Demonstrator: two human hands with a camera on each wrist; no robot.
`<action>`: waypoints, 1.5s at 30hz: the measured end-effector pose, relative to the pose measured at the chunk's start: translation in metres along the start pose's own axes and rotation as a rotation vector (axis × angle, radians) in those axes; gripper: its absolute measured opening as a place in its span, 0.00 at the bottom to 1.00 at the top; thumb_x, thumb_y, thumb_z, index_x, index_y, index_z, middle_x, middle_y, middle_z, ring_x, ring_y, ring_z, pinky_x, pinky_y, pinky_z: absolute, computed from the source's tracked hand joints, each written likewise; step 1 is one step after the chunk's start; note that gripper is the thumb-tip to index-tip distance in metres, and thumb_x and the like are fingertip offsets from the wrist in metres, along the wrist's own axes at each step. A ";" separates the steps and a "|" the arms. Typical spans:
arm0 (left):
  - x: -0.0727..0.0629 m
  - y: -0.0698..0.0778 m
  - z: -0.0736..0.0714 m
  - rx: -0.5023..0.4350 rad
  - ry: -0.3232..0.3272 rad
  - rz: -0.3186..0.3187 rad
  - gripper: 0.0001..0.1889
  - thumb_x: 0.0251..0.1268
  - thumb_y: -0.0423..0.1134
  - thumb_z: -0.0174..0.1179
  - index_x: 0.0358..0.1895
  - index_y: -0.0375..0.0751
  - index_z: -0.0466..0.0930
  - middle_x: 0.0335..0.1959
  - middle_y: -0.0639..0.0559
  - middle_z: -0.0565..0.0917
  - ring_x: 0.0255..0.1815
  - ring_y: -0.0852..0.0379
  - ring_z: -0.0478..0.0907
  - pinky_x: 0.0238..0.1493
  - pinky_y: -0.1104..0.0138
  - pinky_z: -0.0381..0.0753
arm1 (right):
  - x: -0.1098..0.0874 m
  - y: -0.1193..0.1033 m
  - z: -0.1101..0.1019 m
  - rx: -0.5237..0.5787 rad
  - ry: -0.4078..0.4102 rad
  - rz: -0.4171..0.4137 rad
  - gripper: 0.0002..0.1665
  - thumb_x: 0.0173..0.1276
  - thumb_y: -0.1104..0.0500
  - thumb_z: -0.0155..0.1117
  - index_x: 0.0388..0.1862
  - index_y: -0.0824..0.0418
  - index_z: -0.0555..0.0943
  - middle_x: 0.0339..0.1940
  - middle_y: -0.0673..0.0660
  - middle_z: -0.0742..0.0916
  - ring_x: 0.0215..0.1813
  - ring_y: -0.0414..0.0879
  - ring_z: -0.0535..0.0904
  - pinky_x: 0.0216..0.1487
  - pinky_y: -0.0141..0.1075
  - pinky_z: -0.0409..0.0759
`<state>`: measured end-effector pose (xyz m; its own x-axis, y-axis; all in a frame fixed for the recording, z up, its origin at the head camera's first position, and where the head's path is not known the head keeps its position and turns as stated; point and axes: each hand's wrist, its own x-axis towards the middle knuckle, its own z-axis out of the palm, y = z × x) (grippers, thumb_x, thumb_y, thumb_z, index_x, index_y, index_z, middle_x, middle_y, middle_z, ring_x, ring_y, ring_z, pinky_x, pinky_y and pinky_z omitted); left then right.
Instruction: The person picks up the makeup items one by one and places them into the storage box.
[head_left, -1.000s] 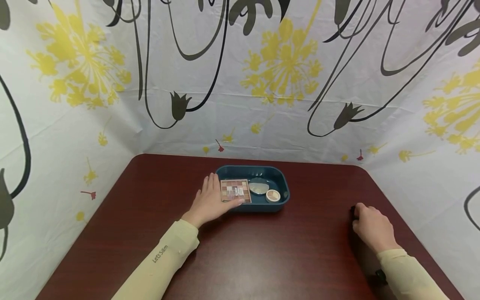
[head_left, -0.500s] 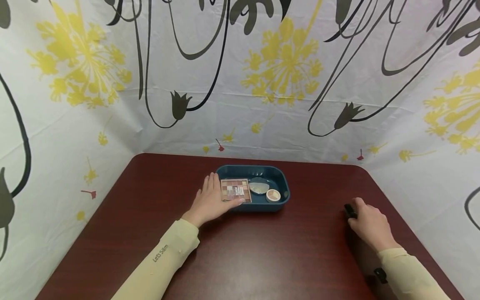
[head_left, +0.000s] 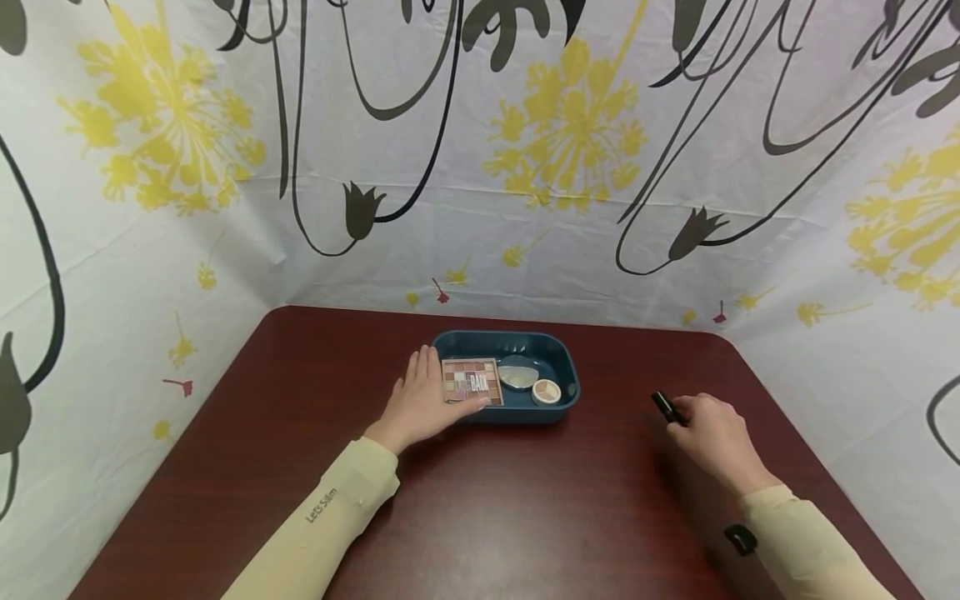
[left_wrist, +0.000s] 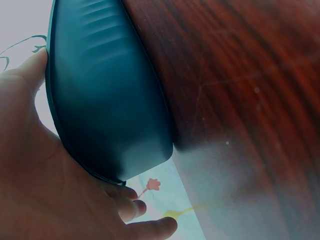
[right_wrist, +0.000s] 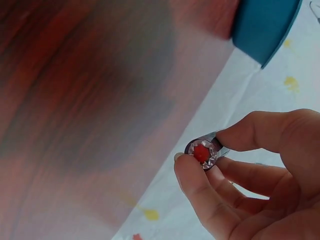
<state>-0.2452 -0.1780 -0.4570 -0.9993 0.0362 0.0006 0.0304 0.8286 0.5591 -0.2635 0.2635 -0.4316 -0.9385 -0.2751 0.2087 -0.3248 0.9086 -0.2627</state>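
My left hand (head_left: 416, 402) lies with straight fingers along the left end of a dark teal tray (head_left: 534, 416), its thumb on the front rim. In the left wrist view the thumb and palm touch the rim of the tray (left_wrist: 110, 100). Inside the tray are an eyeshadow palette (head_left: 471, 382), a clear oval item (head_left: 518, 377) and a small round compact (head_left: 546, 392) with several pans. Right of the tray, my right hand (head_left: 716, 437) pinches a black lipstick (head_left: 666, 408) between thumb and fingers. The right wrist view shows the clear, red-centred end of the lipstick (right_wrist: 202, 151).
The dark red-brown table (head_left: 517, 500) spreads around both arms. A white cloth wall (head_left: 465, 150) printed with flowers stands behind and at both sides. A small black object (head_left: 741, 539) shows beside the right sleeve.
My right hand has moved left over the table toward the tray, and more of the lipstick shows beyond its fingers. The left hand and the tray have stayed in place.
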 end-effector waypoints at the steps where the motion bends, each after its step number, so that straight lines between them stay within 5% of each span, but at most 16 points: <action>1: 0.000 0.000 0.000 -0.002 0.003 0.003 0.72 0.45 0.85 0.54 0.82 0.36 0.36 0.83 0.39 0.40 0.82 0.41 0.37 0.72 0.38 0.51 | 0.001 -0.003 0.000 0.002 -0.001 -0.005 0.22 0.58 0.66 0.68 0.51 0.76 0.83 0.39 0.67 0.85 0.34 0.55 0.81 0.31 0.50 0.78; 31: -0.002 0.002 -0.004 0.005 0.008 0.014 0.69 0.50 0.80 0.57 0.81 0.35 0.37 0.82 0.39 0.41 0.81 0.40 0.39 0.72 0.37 0.53 | 0.055 -0.091 -0.015 0.086 0.072 -0.133 0.13 0.60 0.63 0.67 0.45 0.61 0.84 0.35 0.55 0.83 0.34 0.48 0.79 0.36 0.48 0.80; 45: -0.001 0.002 -0.005 0.003 0.009 0.017 0.68 0.51 0.80 0.58 0.81 0.35 0.38 0.82 0.39 0.41 0.81 0.40 0.39 0.72 0.37 0.52 | 0.076 -0.115 -0.013 0.116 -0.021 -0.184 0.12 0.62 0.63 0.72 0.45 0.60 0.86 0.32 0.52 0.85 0.32 0.47 0.78 0.33 0.41 0.79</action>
<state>-0.2438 -0.1788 -0.4519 -0.9988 0.0458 0.0177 0.0479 0.8294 0.5566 -0.2957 0.1427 -0.3732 -0.8640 -0.4406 0.2438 -0.5010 0.8004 -0.3292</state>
